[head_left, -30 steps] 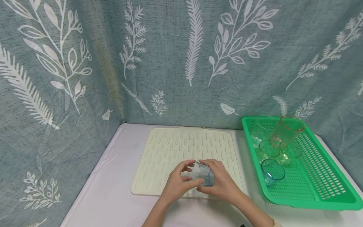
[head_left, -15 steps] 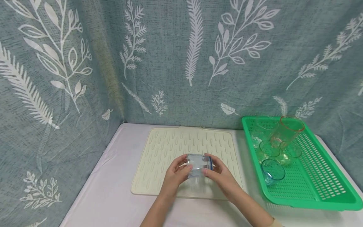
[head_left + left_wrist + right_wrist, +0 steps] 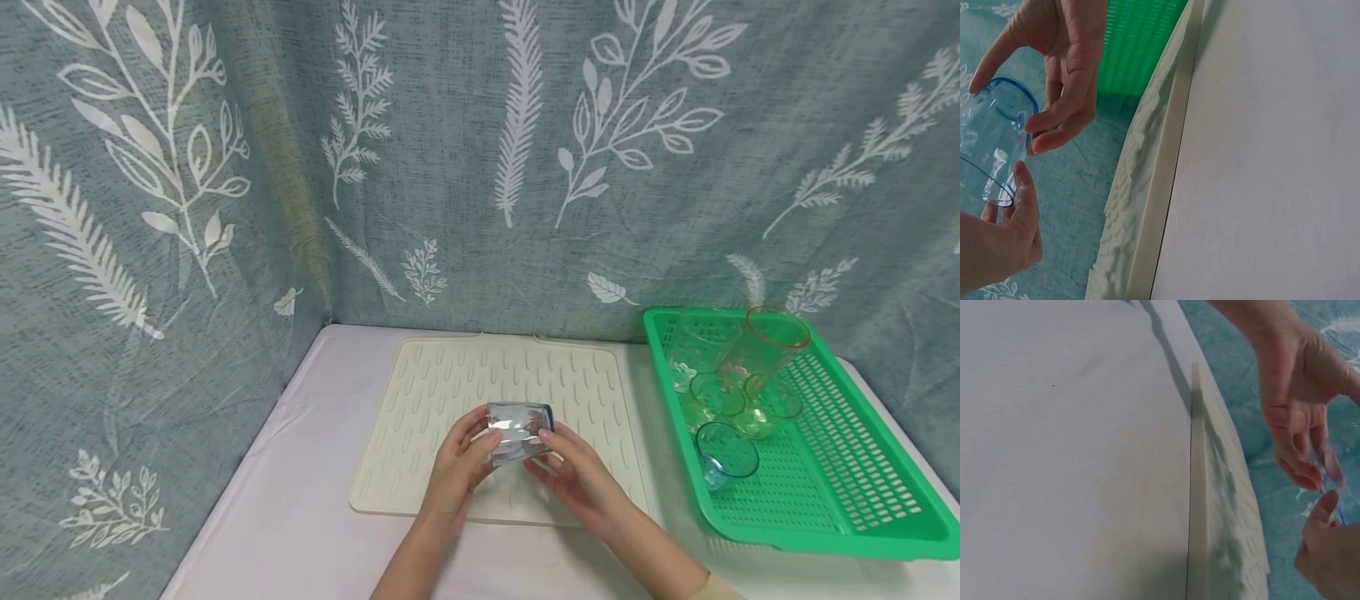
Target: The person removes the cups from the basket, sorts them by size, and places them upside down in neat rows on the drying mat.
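A clear, blue-tinted drinking glass (image 3: pixel 517 423) lies sideways in the air between my hands, over the cream mat (image 3: pixel 480 375). My left hand (image 3: pixel 453 467) grips its left end, thumb on the near side. At the right end, by the darker blue rim, my right hand (image 3: pixel 585 479) holds it with the thumb on the near side and the other fingers lower down. In the left wrist view the glass (image 3: pixel 997 137) shows see-through, thumb and fingers of the right hand (image 3: pixel 1066 56) on its upper rim. The right wrist view cuts off most of the glass.
Right of the mat stands a green basket (image 3: pixel 862 542). It has several glasses along its left side: a blue one (image 3: pixel 723 454), yellowish ones, a clear one and a tall red-rimmed one (image 3: pixel 765 354). A leaf-patterned curtain (image 3: pixel 450 167) closes off the back and sides.
The glass has been turned and raised slightly; its rim faces right now. My right hand has shifted its fingers around the rim end. The basket's glasses stay put.
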`<state>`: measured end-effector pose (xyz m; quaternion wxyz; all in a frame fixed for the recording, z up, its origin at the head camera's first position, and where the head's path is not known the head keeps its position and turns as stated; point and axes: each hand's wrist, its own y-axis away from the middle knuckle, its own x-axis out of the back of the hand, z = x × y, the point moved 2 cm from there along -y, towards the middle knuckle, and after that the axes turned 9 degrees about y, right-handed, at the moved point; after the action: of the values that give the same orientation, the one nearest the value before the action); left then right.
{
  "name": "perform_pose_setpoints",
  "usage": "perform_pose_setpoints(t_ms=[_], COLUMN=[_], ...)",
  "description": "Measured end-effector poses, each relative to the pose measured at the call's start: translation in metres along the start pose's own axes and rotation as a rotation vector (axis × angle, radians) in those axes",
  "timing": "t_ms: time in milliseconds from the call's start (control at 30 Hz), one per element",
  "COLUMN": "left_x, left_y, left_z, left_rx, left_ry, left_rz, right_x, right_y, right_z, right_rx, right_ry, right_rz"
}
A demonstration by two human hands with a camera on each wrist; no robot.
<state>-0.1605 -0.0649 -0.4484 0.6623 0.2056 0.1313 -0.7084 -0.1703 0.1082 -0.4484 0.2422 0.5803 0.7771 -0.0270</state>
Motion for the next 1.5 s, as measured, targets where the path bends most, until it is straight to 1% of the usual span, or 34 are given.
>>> perform_pose_setpoints(t_ms=[67,167,267,333,367,467,567,633,667,733,800,867,967,1067,1133,1200,1333,1433,1500], left_x=[0.004,0.012,0.022,0.03,0.035,0.052,0.071,0.085,0.092,0.106,0.119,0.129,0.141,0.15,0.152,0.153,0.152,0.152,0.153], left_y=[0.0,0.0,-0.003,-0.007,-0.009,-0.015,-0.022,-0.027,-0.03,-0.035,-0.041,-0.048,-0.055,-0.06,-0.061,-0.062,-0.061,-0.06,-0.059], left_z=[0.0,0.001,0.004,0.008,0.01,0.019,0.029,0.036,0.039,0.045,0.049,0.05,0.048,0.044,0.042,0.041,0.04,0.038,0.037], left_rx=[0.005,0.002,-0.036,-0.07,-0.088,-0.115,-0.104,-0.079,-0.066,-0.027,0.023,0.068,0.109,0.115,0.119,0.111,0.084,0.063,0.055], left_ry=[-0.02,-0.092,-0.178,-0.236,-0.27,-0.383,-0.496,-0.557,-0.58,-0.615,-0.616,-0.603,-0.533,-0.48,-0.454,-0.453,-0.484,-0.506,-0.508], left_rz=[-0.007,-0.018,-0.002,0.044,0.08,0.219,0.333,0.372,0.378,0.378,0.357,0.33,0.292,0.27,0.257,0.243,0.223,0.215,0.216], right_x=[-0.001,-0.004,-0.008,-0.01,-0.011,-0.012,-0.013,-0.013,-0.013,-0.014,-0.014,-0.013,-0.013,-0.012,-0.013,-0.014,-0.02,-0.026,-0.031], right_y=[-0.002,-0.007,-0.014,-0.018,-0.021,-0.029,-0.037,-0.042,-0.044,-0.048,-0.051,-0.054,-0.058,-0.062,-0.065,-0.068,-0.077,-0.087,-0.097], right_z=[0.001,0.0,-0.001,-0.003,-0.003,-0.005,-0.006,-0.006,-0.006,-0.006,-0.006,-0.005,-0.002,0.0,0.001,-0.001,-0.006,-0.01,-0.013], right_rx=[-0.005,-0.003,0.008,0.022,0.024,0.031,0.035,0.04,0.042,0.044,0.036,0.028,0.021,0.017,0.015,0.011,0.007,0.008,0.014], right_ry=[0.006,0.033,0.078,0.116,0.129,0.16,0.192,0.205,0.208,0.207,0.196,0.198,0.215,0.231,0.238,0.244,0.278,0.335,0.404], right_rz=[-0.001,-0.003,0.003,0.01,0.019,0.048,0.08,0.091,0.097,0.109,0.126,0.14,0.148,0.151,0.152,0.154,0.147,0.154,0.166])
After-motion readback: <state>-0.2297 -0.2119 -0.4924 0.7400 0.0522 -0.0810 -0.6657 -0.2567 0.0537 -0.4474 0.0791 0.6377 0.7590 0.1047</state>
